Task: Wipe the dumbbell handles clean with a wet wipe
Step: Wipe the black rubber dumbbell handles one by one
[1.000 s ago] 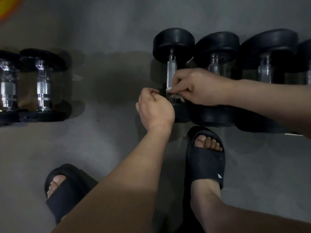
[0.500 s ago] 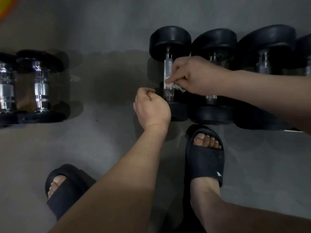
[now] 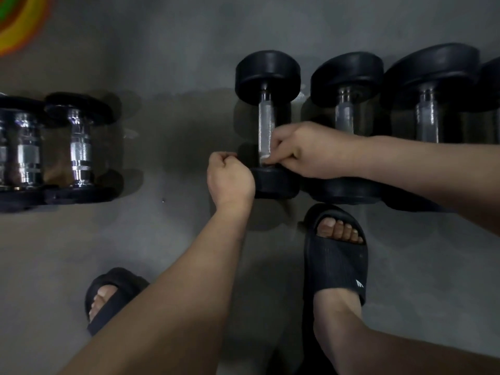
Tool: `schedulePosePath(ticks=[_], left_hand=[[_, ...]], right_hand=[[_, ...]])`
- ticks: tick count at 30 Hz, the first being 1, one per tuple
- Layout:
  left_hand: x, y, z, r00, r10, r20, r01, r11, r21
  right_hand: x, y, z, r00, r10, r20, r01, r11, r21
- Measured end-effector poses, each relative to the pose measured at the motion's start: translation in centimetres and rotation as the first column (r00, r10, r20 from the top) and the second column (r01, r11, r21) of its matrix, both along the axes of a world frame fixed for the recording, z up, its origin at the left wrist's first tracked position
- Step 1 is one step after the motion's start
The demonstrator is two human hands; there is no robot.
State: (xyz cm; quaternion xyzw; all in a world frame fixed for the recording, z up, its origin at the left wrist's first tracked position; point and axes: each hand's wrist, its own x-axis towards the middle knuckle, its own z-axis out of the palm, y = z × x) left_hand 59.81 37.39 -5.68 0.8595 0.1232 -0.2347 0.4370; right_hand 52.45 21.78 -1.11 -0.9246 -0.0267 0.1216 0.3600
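Both hands low & close together, forearms bare.
L hand (image 3: 230, 180) curled in a fist, back of hand up, arm reaching fwd from bottom edge; R hand (image 3: 305, 152) comes in from the right, fingertips pinching a wet wipe (image 3: 263, 158).

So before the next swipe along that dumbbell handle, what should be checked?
1. The wipe is pinched in the right hand: ok.
2. The wipe lies on the handle, at its near end: ok.
3. The rest of the handle is bare for the stroke: ok.
4. The left hand steadies the dumbbell's near head: cannot tell; its fist lies beside it.
5. The wipe is wet enough: cannot tell.
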Motion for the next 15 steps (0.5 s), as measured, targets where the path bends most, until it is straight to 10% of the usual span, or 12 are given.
schedulePosePath(ticks=[15], left_hand=[[-0.1,-0.1,0.9,0.967,0.247,-0.067,-0.249,0.968,-0.027]], right_hand=[[2.7,0.9,-1.2,0.955,-0.242,0.171,0.248,0.969,-0.017]])
